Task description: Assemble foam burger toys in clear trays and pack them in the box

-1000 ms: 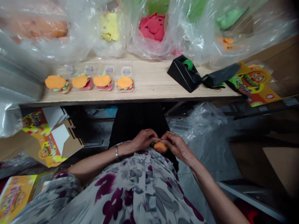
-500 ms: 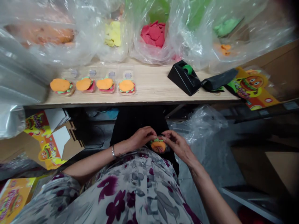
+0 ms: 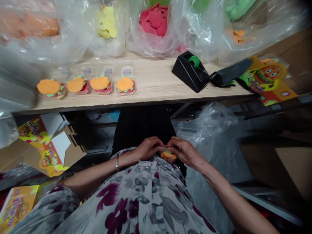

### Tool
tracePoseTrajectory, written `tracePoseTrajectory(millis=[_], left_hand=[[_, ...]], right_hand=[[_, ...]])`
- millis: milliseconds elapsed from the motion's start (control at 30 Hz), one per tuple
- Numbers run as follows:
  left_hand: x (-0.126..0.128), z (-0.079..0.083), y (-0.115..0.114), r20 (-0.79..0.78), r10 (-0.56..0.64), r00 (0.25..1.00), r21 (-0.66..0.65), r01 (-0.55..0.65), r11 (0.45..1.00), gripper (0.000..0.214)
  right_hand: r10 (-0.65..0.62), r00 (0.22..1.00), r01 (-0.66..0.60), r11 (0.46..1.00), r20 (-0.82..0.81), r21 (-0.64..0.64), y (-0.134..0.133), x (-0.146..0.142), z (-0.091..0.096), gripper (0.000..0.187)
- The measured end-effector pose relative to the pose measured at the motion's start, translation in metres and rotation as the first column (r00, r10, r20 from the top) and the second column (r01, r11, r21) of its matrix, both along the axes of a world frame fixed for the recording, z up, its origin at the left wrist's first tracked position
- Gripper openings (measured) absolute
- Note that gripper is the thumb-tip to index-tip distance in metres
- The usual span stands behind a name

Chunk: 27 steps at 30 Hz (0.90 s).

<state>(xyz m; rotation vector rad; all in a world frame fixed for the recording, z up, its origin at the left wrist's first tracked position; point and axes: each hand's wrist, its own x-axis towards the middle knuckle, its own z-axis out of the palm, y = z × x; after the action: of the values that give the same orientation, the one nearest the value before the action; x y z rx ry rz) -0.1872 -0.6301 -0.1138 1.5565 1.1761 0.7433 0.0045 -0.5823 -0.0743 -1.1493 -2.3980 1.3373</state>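
Over my lap, my left hand and my right hand meet at the top edge of a small packaged toy burger. Fingers of both hands are pinched on that edge. The burger has an orange top with green and red below, and its lower part shows beneath my fingers. What exactly the fingertips grip at the package edge is too small to make out. On the table ahead, several toy burgers sit in a row in open clear plastic boxes.
A black tape dispenser with green tape stands on the table, beside printed burger pouches. Clear bags of red pieces, yellow pieces and other coloured pieces line the back. Printed cartons lie at left; a plastic bag hangs at right.
My hands have come closer together over the packaged burger, and the right hand's fingers have closed onto its top edge. The camera view has shifted slightly.
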Motion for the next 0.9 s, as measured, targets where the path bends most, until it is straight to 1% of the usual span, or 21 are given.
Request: tracePoseTrajectory(millis=[167,267,333,367,433,467,533,567,667,733,767,800,833,867,900], left_hand=[[0.006,-0.006,-0.001,-0.048,-0.026,0.999,0.038,0.027,0.999,0.021],[0.007,-0.006,-0.001,-0.061,-0.023,0.998,0.040,0.026,0.999,0.021],[0.006,-0.005,0.000,-0.042,-0.044,0.998,0.009,0.044,0.999,0.022],[0.004,-0.004,0.000,-0.008,-0.065,0.998,-0.021,0.065,0.998,0.022],[0.000,-0.002,0.002,0.115,-0.122,0.986,-0.125,0.136,0.983,0.025],[-0.002,-0.002,0.005,0.191,-0.128,0.973,-0.186,0.164,0.969,0.027],[-0.005,-0.003,0.012,0.312,-0.086,0.946,-0.287,0.180,0.941,0.031],[-0.006,-0.003,0.017,0.340,-0.046,0.939,-0.309,0.158,0.938,0.031],[-0.006,0.002,0.033,0.372,0.075,0.925,-0.309,0.047,0.950,0.030],[-0.005,0.010,0.039,0.462,0.152,0.874,-0.366,0.031,0.930,0.036],[-0.004,0.016,0.040,0.525,0.189,0.830,-0.416,0.057,0.908,0.042],[-0.005,0.022,0.040,0.591,0.227,0.774,-0.458,0.090,0.884,0.048],[-0.005,0.027,0.039,0.642,0.250,0.725,-0.489,0.136,0.862,0.048],[-0.007,0.033,0.039,0.671,0.292,0.681,-0.508,0.136,0.850,0.042],[-0.010,0.037,0.038,0.694,0.354,0.627,-0.527,0.107,0.843,0.039]], right_hand=[[-0.049,0.999,0.049,0.999,0.024,0.005,-0.012,0.003,-0.003,0.015],[-0.068,0.997,0.068,0.998,0.021,-0.005,-0.015,0.005,-0.005,0.016],[-0.065,0.998,0.065,0.998,0.022,-0.016,-0.017,0.007,-0.006,0.016],[-0.064,0.998,0.064,0.998,0.019,-0.025,-0.017,0.008,-0.007,0.016],[-0.091,0.996,0.091,0.995,0.003,-0.049,-0.017,0.011,-0.008,0.017],[-0.122,0.992,0.121,0.990,-0.010,-0.069,-0.016,0.012,-0.008,0.018],[-0.202,0.979,0.195,0.969,-0.035,-0.149,-0.010,0.014,-0.010,0.020],[-0.245,0.968,0.230,0.950,-0.048,-0.212,-0.006,0.015,-0.010,0.022],[-0.372,0.922,0.304,0.868,-0.109,-0.391,0.011,0.010,-0.009,0.026],[-0.457,0.872,0.346,0.828,-0.173,-0.441,0.022,0.001,-0.004,0.030],[-0.486,0.850,0.363,0.821,-0.205,-0.440,0.026,-0.005,-0.001,0.031],[-0.497,0.836,0.373,0.827,-0.233,-0.421,0.031,-0.011,0.004,0.032],[-0.498,0.827,0.387,0.841,-0.260,-0.379,0.036,-0.015,0.009,0.033],[-0.486,0.827,0.402,0.862,-0.282,-0.309,0.042,-0.018,0.015,0.033],[-0.481,0.822,0.434,0.875,-0.304,-0.212,0.050,-0.019,0.022,0.033]])
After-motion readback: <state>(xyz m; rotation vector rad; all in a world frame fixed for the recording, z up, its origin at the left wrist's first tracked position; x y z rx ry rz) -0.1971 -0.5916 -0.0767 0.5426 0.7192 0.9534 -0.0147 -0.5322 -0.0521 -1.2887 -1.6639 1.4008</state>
